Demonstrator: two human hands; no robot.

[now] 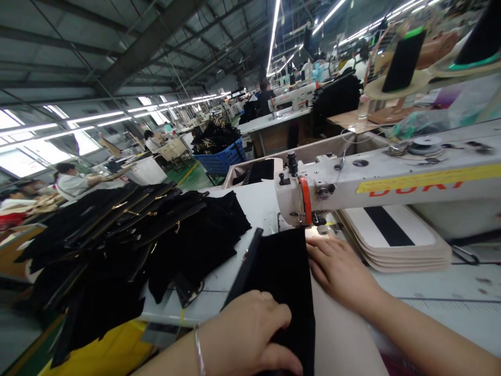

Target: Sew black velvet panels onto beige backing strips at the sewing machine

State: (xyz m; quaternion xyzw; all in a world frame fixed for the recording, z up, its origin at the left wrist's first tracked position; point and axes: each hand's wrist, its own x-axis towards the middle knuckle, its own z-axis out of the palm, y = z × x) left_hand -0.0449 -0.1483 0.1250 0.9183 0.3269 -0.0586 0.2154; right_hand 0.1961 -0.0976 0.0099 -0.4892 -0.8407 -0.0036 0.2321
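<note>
A black fabric panel point(285, 271) with a zipper along its left edge runs toward me from the sewing machine point(321, 190). My left hand point(254, 329) is curled on the near part of this panel, thumb and forefinger bent around a fold of it. Under the panel's right side lies a beige sheet point(340, 334), which hangs toward me. My right hand point(344, 269) rests flat with fingers stretched out on the beige sheet, its fingertips beside the black edge and close to the lit needle area. The needle itself is hidden.
A heap of black zippered pieces point(117, 230) covers the table's left side. Right of the machine head lies a stack of beige panels point(399, 245) with a black stripe. Beyond are a blue crate point(221, 159) and thread cones point(405, 60). A person point(70, 183) sits far left.
</note>
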